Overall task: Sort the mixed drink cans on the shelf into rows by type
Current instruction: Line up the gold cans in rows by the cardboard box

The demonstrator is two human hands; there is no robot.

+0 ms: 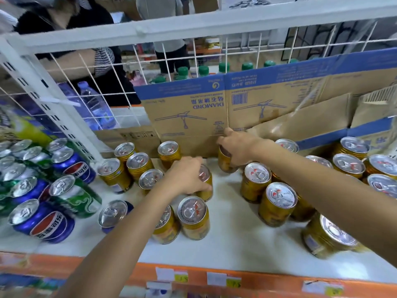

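In the head view, the left hand (187,175) curls round the near gold can (206,186) mid-shelf, while the right hand (236,147) grips the far gold can (224,163) against the cardboard (193,117). On the shelf (232,235) gold cans stand in loose clusters. Blue cans (49,224) and green cans (75,198) sit mixed at the left, so most of the sorting seems left to do.

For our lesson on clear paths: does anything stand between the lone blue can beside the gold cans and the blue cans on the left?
Nothing visible does. Bare shelf separates the lone blue can from the nearest Pepsi can; a green can stands just behind that gap.
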